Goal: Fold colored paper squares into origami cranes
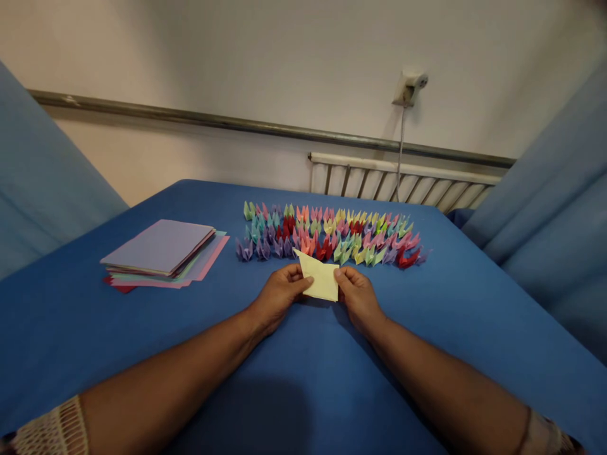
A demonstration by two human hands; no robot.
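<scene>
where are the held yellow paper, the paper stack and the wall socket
Yellow paper (321, 282): head view, middle of its face
Paper stack (162, 249): head view, top sheet
Wall socket (403, 88): head view, its plate

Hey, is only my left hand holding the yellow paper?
No, your left hand and right hand both pinch the yellow paper, one at each side.

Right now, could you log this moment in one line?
left hand: holds folded yellow paper; right hand: holds same paper; beyond: origami figures in rows; left: paper stack
</scene>
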